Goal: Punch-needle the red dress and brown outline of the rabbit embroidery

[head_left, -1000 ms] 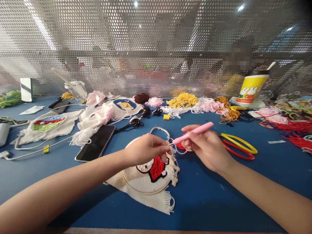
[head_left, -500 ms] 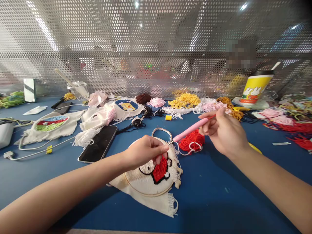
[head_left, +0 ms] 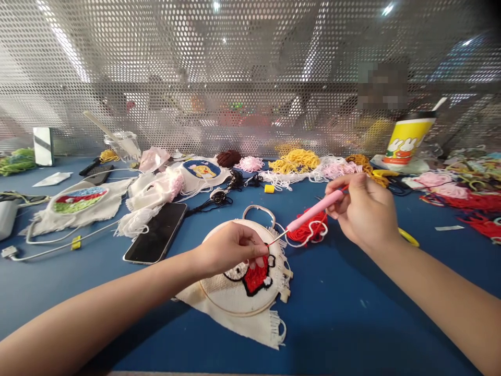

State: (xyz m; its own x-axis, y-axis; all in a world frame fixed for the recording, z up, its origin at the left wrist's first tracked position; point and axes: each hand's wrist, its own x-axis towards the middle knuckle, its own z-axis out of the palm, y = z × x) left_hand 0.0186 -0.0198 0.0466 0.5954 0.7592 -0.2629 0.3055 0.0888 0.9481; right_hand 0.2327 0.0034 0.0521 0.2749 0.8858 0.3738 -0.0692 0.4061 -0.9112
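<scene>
A pink-handled needle tool [head_left: 315,211] is pinched in my right hand [head_left: 366,211], its thin metal shaft pointing down and left. The shaft's tip reaches the fingertips of my left hand [head_left: 235,249], which are closed in a pinch; what lies between them is too small to make out. Under my left hand lies a round hoop [head_left: 250,314] with cream cloth, bearing a red, white and black yarn figure [head_left: 256,279]. A ball of red yarn [head_left: 307,228] rests behind the tool, with a white strand across it.
A black phone [head_left: 156,235] lies left of the hoop. Yellow yarn [head_left: 295,161], other yarn piles and embroidered cloths [head_left: 80,201] line the back of the blue table [head_left: 352,324]. A yellow cup [head_left: 409,138] stands at the back right, before a perforated metal screen [head_left: 250,57].
My right hand has shifted slightly right, drawing the pink tool a little away, so more of its metal shaft shows. My left hand has moved slightly down.
</scene>
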